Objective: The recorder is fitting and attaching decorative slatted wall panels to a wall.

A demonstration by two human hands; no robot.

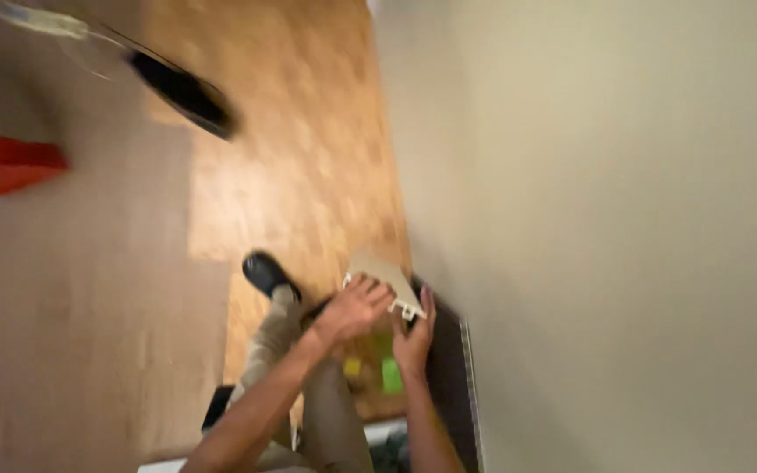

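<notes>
Two bare hands on one piece of beige trim [385, 273], low against the wall [624, 228]. Left hand [357, 308] curled over the trim's near end, fingers folded down on it, gripping. Right hand [413, 337] beside it, flatter, fingers extended upward, touching the white notched end of the trim from the wall side; grip there impossible to judge through the blur. Trim tilted, far end pointing away along the wall's foot. Dark baseboard strip [449, 368] just right of the right hand, running along the wall base. Below the hands, small yellow and green blurs [391, 375] on the floor, unidentifiable. Khaki trouser leg [284, 337] left of the forearms, ending in a black shoe [266, 274] on the wood floor [300, 149]. Toward the floor's far left corner: a dark elongated shape [182, 92], too smeared to name; a red object [12, 163] at the left edge, also blurred.
</notes>
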